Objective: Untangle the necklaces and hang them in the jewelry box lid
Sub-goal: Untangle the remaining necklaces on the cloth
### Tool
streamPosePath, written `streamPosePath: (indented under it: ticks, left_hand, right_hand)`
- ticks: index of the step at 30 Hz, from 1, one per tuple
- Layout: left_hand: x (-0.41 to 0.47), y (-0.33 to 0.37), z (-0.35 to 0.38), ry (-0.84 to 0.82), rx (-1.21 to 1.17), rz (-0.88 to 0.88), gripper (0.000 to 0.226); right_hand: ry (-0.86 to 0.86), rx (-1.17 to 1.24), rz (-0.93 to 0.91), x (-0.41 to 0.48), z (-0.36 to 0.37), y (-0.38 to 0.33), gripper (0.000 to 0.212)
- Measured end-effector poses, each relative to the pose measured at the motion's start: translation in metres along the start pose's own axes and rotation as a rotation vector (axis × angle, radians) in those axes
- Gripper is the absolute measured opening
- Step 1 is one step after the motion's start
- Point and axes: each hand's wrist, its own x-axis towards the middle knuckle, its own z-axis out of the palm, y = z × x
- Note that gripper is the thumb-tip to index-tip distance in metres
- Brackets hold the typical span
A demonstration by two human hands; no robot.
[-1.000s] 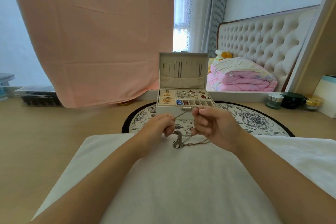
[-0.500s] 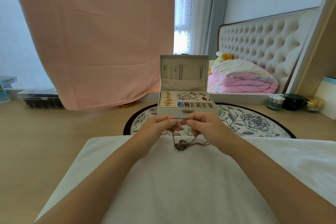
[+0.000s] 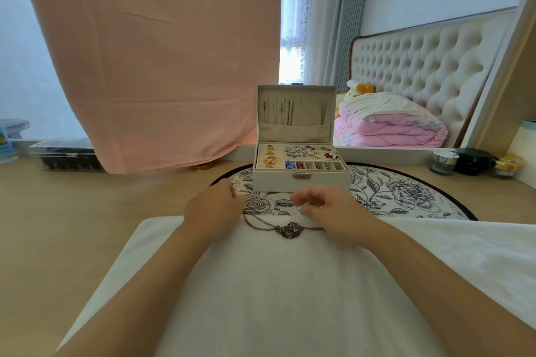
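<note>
Qty: my 2 hands (left hand (image 3: 213,206), right hand (image 3: 333,209)), 1 jewelry box (image 3: 301,182), 1 necklace tangle (image 3: 290,231), 1 rnd mat (image 3: 406,194), 1 wht towel (image 3: 290,284), 3 jars (image 3: 471,161).

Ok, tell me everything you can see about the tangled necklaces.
The tangled necklaces look like thin, dark silvery metal chains bunched into one knot, lying flat on the white cloth. One strand runs up-left to the left hand, another rightward under the right hand. Whether either hand grips them is unclear.

Head-worn wide view, facing forward-down, near the jewelry box (image 3: 275,182)
</note>
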Motion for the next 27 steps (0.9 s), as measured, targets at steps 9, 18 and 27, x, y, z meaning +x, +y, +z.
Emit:
streamPosePath:
  ticks: [9, 18, 27]
  left_hand:
    - [-0.003, 0.010, 0.009, -0.311, 0.017, 0.492, 0.040]
    - [0.006, 0.001, 0.000, -0.327, 0.110, 0.494, 0.014]
    - [0.008, -0.009, 0.002, -0.234, 0.202, 0.405, 0.009]
  right_hand:
    - [-0.091, -0.288, -0.069, -0.003, 0.002, 0.001, 0.023]
    - [-0.085, -0.418, -0.111, 0.000, 0.001, 0.002, 0.006]
    - [-0.028, -0.144, 0.007, -0.003, -0.009, 0.002, 0.012]
